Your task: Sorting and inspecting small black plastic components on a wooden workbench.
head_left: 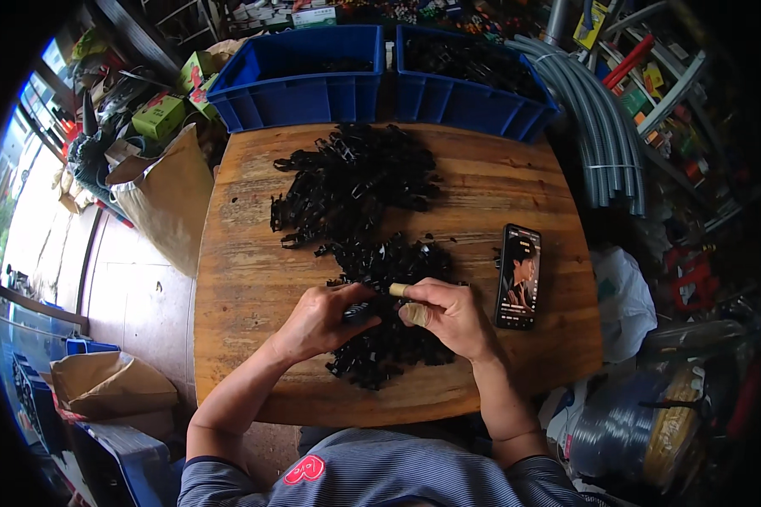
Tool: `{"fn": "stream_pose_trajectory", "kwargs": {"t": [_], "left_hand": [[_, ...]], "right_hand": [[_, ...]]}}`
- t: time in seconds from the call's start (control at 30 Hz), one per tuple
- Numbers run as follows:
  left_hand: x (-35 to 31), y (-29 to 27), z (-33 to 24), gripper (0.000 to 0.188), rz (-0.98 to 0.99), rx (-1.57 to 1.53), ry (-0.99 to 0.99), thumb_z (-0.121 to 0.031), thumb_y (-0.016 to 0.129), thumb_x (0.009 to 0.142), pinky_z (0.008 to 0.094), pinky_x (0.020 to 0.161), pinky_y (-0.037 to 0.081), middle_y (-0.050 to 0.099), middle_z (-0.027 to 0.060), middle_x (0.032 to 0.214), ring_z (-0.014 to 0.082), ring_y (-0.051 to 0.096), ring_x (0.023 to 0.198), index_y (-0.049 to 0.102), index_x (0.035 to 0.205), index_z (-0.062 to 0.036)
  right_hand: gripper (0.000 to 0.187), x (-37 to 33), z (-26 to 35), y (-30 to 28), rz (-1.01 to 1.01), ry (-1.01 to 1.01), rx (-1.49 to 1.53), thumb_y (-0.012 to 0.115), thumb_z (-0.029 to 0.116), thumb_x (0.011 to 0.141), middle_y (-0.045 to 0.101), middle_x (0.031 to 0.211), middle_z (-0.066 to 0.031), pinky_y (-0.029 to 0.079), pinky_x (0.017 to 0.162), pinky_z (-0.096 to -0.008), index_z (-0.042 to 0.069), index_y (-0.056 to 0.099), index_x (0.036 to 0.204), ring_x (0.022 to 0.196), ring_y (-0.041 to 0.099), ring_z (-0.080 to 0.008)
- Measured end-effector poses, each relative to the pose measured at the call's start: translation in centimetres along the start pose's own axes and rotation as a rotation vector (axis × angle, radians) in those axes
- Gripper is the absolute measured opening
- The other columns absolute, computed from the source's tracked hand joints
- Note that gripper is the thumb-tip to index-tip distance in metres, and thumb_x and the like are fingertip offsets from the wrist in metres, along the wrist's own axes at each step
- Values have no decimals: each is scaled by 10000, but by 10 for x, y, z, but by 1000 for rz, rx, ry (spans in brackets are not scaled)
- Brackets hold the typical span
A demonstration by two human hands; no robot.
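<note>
My left hand (pixel 317 321) is closed round a small black plastic part (pixel 360 312), its thumb and fingers hiding most of it. Just to the right, my right hand (pixel 450 314) has thumb and forefinger drawn together, both tips wrapped in tan tape. Whatever sits between those fingers is too small or hidden to name. Both hands hover over a near heap of small black plastic pieces (pixel 389 351). Beyond it on the wooden table (pixel 245 245) lies a larger heap of longer black plastic clip-like parts (pixel 355 182), touching the near heap.
Two blue plastic bins (pixel 304 103) (pixel 461 108) stand at the table's far edge, both with black parts inside. A lit phone (pixel 518 279) lies right of my hands. Grey coiled conduit (pixel 596 127) hangs at the far right. A tan sack (pixel 165 203) stands at the left.
</note>
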State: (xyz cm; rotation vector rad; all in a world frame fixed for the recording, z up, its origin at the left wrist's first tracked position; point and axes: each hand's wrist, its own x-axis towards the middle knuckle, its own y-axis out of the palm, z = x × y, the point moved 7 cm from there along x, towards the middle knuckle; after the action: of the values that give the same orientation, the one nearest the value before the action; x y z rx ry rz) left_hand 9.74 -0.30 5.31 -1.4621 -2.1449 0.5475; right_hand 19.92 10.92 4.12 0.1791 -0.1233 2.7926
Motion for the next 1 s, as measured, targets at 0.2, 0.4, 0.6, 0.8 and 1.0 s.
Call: {"fn": "stream_pose_trajectory", "kwargs": {"t": [0.2,0.4,0.6,0.8,1.0], "left_hand": [[-3,1,-10,298,36,134,98,-154,701,718,332,590,483,622,142,756,297,623,678,585,963,-29],[-7,0,-19,260,8,135,137,-157,678,742,358,540,470,601,145,713,332,598,643,570,934,-20],[-10,-1,-13,291,-68,122,90,-162,703,714,345,527,465,600,149,690,310,599,603,578,939,-26],[-7,0,-6,297,-72,134,14,-168,706,713,324,502,443,576,136,608,263,571,518,583,944,-26],[-8,4,0,295,-4,84,-83,-166,704,718,287,481,413,527,111,546,168,488,456,580,943,-22]], "right_hand": [[239,-3,4,4,111,-29,-117,627,76,812,562,784,-47,437,541,-209,-36,602,1021,625,541,-84],[230,0,6,8,145,-46,-125,620,87,817,559,750,-72,420,498,-231,-35,602,1011,574,530,-100],[229,4,11,14,87,-111,-233,630,87,805,584,748,-105,428,510,-245,-27,606,1003,578,540,-120],[219,12,7,13,125,-115,-287,589,105,846,559,733,-46,416,486,-202,-20,610,1024,561,518,-71],[236,9,4,10,212,102,-230,627,127,811,596,765,-142,454,533,-281,-23,613,992,605,576,-180]]}}
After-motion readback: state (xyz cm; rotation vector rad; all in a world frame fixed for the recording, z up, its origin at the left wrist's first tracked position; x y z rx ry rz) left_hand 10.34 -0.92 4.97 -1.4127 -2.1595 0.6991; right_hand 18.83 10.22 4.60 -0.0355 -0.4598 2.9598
